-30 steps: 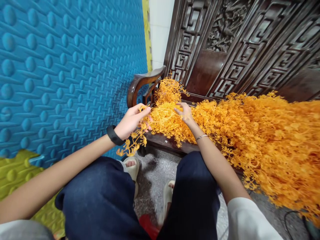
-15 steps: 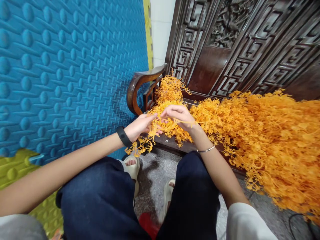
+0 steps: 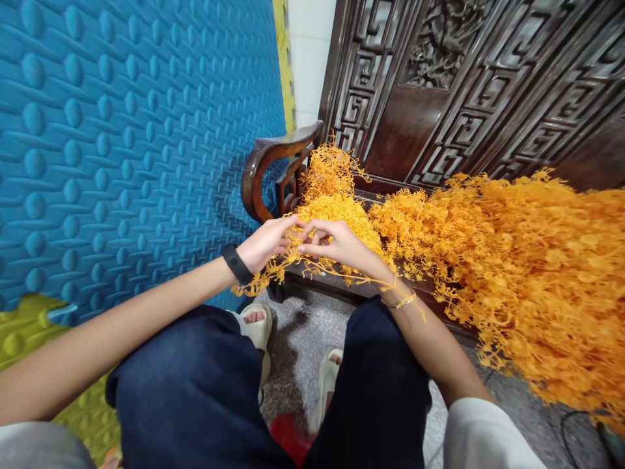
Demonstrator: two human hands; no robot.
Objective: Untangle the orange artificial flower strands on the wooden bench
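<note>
A big heap of orange plastic sprigs [image 3: 512,273] lies along a dark carved wooden bench [image 3: 336,283]. My left hand [image 3: 266,242], with a black band on the wrist, pinches a bunch of orange sprigs [image 3: 256,281] that hangs down below it. My right hand [image 3: 339,246], a thin bracelet on its wrist, meets the left at the fingertips and is closed on one long orange sprig [image 3: 364,279] that trails back across my forearm. Both hands sit at the left end of the heap, just in front of the bench's edge.
A blue embossed foam mat [image 3: 127,137] stands to the left, with a yellow-green one [image 3: 34,332] low down. The bench's curved armrest [image 3: 266,163] is behind my hands. My knees in dark trousers and sandalled feet [image 3: 256,326] rest on grey speckled floor.
My right hand has come away from the heap toward the left hand, drawing a long sprig with it. The two hands now touch at the fingertips. The left hand stays roughly in place.
</note>
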